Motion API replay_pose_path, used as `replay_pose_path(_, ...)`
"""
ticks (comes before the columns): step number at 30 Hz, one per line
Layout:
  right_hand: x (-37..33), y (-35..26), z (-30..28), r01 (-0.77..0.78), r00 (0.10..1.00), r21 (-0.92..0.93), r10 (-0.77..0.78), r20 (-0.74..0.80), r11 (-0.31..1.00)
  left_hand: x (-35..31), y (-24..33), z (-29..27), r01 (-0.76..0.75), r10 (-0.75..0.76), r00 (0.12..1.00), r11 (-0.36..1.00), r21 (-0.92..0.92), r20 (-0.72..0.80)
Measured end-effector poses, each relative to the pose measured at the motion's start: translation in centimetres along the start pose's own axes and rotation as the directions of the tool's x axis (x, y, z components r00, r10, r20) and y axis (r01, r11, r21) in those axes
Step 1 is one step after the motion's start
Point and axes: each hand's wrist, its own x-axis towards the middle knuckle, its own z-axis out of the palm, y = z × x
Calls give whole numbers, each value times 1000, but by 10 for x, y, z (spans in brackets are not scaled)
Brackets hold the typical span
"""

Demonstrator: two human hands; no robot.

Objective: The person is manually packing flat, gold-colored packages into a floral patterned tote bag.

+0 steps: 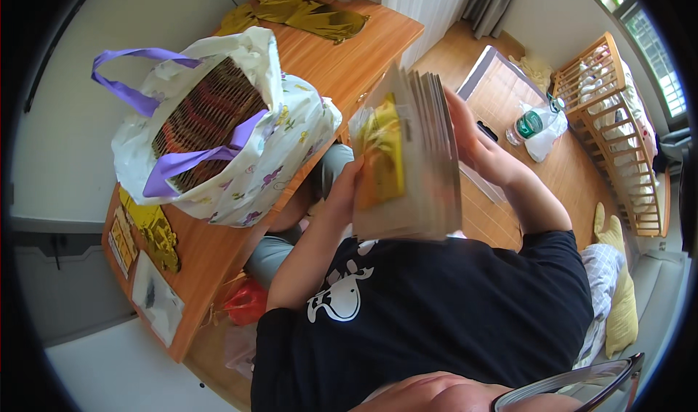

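Note:
I hold up a thick stack of flat, sleeve-like packets (429,158) in front of my chest, tilted and blurred by motion. A yellow-gold panel (382,154) shows on its front face, under what looks like clear plastic. My left hand (350,183) grips the stack's left edge, with most of its fingers hidden. On the opposite side, my right hand (469,139) presses against the stack's edges, its fingers partly behind them. To the left, a white flowered bag (291,132) with purple handles stands on the wooden desk (342,49); a woven wicker basket (211,118) sits inside it.
Gold foil (313,16) lies at the desk's far end, with more gold foil (153,227) and a clear flat packet (156,296) at its near end. A red bag (247,301) is below the desk. At right are a plastic bottle (531,123) and a wooden crib (618,128).

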Motion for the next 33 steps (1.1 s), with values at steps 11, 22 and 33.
replay_pose_path(11,31,-96,35,742,656,-670,-240,716,29,-26,-27,-21,37,-37,996,999,1,79)
replay_pose_path(22,63,-93,57,891,453,-421,-278,847,169,-64,-11,-38,280,-204,927,934,-221,314)
replay_pose_path(33,111,-71,9,649,659,28,-581,477,760,-220,137,118,-462,-81,870,212,861,487)
